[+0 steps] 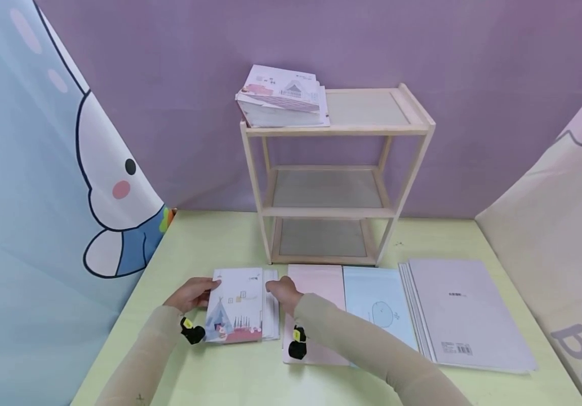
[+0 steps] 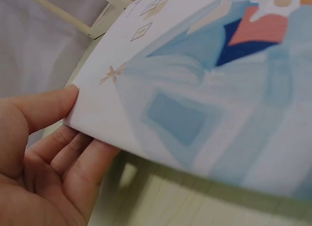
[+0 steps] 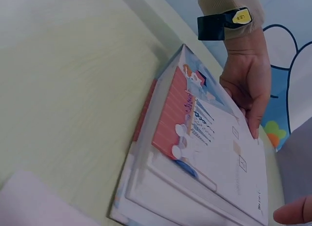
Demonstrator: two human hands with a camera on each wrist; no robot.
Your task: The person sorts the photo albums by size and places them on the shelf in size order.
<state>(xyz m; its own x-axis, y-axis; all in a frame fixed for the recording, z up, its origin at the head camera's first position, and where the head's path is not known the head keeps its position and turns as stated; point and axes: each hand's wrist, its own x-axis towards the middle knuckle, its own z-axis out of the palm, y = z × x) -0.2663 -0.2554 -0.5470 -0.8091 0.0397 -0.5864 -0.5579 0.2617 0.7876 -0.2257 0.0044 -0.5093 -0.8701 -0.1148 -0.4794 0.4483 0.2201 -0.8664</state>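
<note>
A small stack of notebooks lies on the table, its top notebook [image 1: 237,304] white with a blue tent and a pink strip. My left hand [image 1: 194,294] pinches that notebook at its left edge, thumb on the cover and fingers beneath, as the left wrist view shows. Under it the lower notebooks [image 3: 170,192] stick out to the right. At the stack's right edge is my right hand [image 1: 284,292]; its extended thumb [image 3: 295,211] is close to the notebook corner in the right wrist view, and its other fingers are hidden there.
To the right lie a pink notebook [image 1: 316,282], a blue notebook [image 1: 372,282] and a pile of large pale notebooks [image 1: 473,316]. Behind stands a three-tier wooden shelf [image 1: 336,211] with several books [image 1: 283,93] on its top left. Printed curtains [image 1: 42,225] enclose the table.
</note>
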